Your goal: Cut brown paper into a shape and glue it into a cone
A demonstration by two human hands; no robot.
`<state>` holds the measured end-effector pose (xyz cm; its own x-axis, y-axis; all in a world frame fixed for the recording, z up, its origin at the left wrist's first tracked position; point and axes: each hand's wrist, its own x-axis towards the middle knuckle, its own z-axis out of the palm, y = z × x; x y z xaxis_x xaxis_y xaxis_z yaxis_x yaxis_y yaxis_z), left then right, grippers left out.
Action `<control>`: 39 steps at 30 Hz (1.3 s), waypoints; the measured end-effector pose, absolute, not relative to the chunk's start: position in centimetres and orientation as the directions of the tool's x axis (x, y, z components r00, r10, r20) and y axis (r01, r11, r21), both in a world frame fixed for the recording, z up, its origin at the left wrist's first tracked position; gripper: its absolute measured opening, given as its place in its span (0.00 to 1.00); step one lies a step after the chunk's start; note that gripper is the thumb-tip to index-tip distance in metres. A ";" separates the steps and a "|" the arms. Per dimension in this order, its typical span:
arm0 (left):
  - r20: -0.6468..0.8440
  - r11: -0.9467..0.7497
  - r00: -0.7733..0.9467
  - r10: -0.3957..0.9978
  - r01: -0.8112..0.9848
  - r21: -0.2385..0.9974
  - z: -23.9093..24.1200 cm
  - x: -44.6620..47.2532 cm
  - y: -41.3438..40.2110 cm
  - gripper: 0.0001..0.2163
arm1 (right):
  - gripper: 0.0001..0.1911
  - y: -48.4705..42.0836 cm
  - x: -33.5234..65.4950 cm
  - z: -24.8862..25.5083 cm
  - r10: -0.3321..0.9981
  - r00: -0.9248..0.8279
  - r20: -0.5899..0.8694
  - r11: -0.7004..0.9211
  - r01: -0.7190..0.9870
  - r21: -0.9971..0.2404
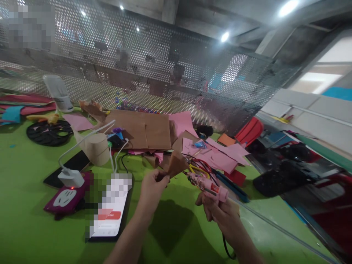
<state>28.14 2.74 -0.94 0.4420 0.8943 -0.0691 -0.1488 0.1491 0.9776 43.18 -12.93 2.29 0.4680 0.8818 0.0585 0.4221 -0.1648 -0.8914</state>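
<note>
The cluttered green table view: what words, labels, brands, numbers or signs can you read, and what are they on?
No text can be read with certainty.
Phone: upper screen pixelated; small marks lower down illegible.
Red button on its screen: pale characters, too small to read.
Pink tool in the right hand: red patch, too blurred to tell whether it bears lettering.

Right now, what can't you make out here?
Head view:
Trigger of the pink glue gun: hidden by the right hand.
Pinched edge of the brown paper: covered by the left hand.
Upper screen of the phone: masked by pixelated blocks.
Things beyond the perforated metal panel: blurred through its holes.
Forearms: cut off by the bottom edge.
</note>
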 end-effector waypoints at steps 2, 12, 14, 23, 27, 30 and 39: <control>-0.075 0.152 0.439 0.895 -0.145 0.978 -1.0 28.1 2.7 0.08 | 0.24 -12.9 43.2 2.1 0.884 0.464 0.053 -0.163 0.412 -0.897; -0.088 0.172 0.430 0.898 -0.160 0.972 -0.7 28.1 2.8 0.08 | 0.24 -12.9 43.3 2.0 0.886 0.461 0.058 -0.163 0.424 -0.891; -0.099 0.185 0.429 0.898 -0.163 0.969 -0.4 28.1 2.7 0.08 | 0.24 -13.0 43.3 2.0 0.883 0.465 0.071 -0.155 0.430 -0.890; -0.098 0.189 0.437 0.894 -0.169 0.967 -0.4 28.0 2.7 0.07 | 0.25 -13.0 43.8 1.2 0.883 0.464 0.065 -0.169 0.446 -0.879; -0.087 0.177 0.442 0.893 -0.167 0.970 -0.9 28.1 2.8 0.08 | 0.26 -13.1 43.8 1.1 0.890 0.452 0.059 -0.174 0.456 -0.873; -0.083 0.174 0.435 0.897 -0.173 0.970 -0.9 28.1 2.7 0.08 | 0.26 -13.0 43.7 1.2 0.890 0.452 0.062 -0.170 0.455 -0.874; -0.071 0.159 0.422 0.904 -0.176 0.972 -0.9 28.2 2.8 0.07 | 0.28 -13.0 44.0 1.0 0.881 0.469 0.065 -0.193 0.480 -0.856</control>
<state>28.16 2.81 -0.90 0.4224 0.9036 -0.0713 -0.1758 0.1588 0.9715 44.05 -13.03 1.01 0.4691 0.8808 0.0646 0.4797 -0.1927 -0.8560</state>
